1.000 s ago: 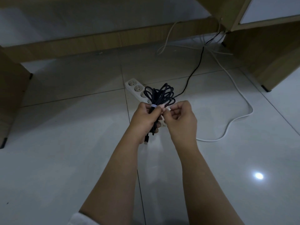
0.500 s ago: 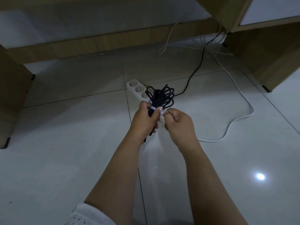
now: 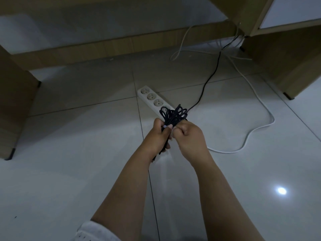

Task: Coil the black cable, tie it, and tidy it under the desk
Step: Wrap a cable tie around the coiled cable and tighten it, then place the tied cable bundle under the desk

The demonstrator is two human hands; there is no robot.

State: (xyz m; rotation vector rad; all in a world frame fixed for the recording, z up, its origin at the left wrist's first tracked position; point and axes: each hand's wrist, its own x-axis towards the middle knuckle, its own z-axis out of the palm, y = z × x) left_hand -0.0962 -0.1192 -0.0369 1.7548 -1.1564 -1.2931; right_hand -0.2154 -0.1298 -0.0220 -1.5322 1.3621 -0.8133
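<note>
The black cable (image 3: 173, 114) is bunched into a coil of several loops that fan out above my fists. My left hand (image 3: 160, 134) grips the bundle around its middle, thumb pressed on a pale tie (image 3: 166, 126) wrapped round it. My right hand (image 3: 189, 136) is closed beside it, touching the bundle and pinching the tie's end, which is mostly hidden by the fingers. A free length of the black cable runs from the coil back across the floor to the desk leg (image 3: 243, 16). The cable's lower end hangs below my left hand.
A white power strip (image 3: 151, 98) lies on the tiled floor just beyond the coil. A white cord (image 3: 257, 94) loops across the floor at right. The desk's wooden crossbar (image 3: 111, 47) spans the back, with side panels at left (image 3: 13, 101) and right (image 3: 284, 60).
Both hands with the coil have drifted slightly away from me toward the power strip. My right hand has closed tighter against the bundle.
</note>
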